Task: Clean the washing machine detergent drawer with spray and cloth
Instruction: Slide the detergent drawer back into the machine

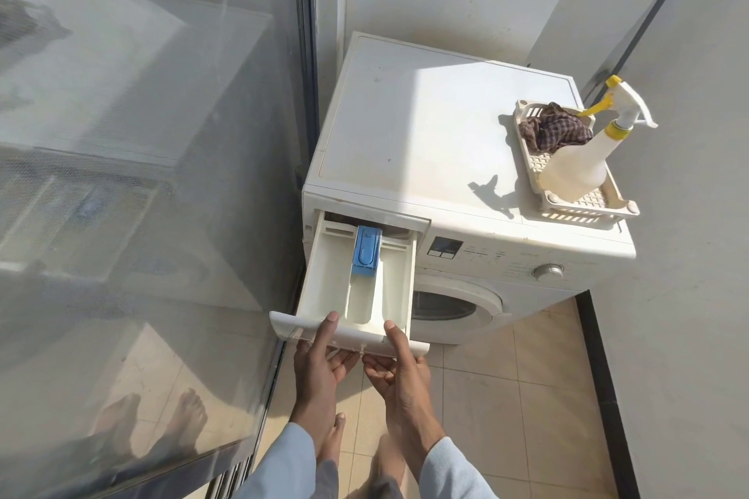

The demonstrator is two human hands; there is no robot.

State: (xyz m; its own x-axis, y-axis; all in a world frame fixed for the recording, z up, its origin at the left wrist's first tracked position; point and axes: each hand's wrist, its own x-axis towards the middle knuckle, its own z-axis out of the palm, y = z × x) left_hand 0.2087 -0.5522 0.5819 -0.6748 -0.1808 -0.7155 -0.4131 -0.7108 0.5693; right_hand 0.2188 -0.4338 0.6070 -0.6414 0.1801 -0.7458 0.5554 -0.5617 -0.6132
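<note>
The white detergent drawer point(324, 275) is pulled far out of the washing machine point(425, 126), with a blue insert point(367, 251) in its middle compartment. My left hand point(320, 361) grips the drawer's front panel from below, thumb on top of the rim. My right hand point(399, 369) holds the same panel beside it, thumb also over the rim. On the machine's top right stands a cream basket point(583, 207) holding a translucent spray bottle point(587, 158) with yellow nozzle and a dark checked cloth point(553, 130).
A glass sliding door point(142, 174) runs close along the machine's left side. A grey wall stands behind and to the right. The floor is beige tile point(506, 397), and my bare feet show below the hands.
</note>
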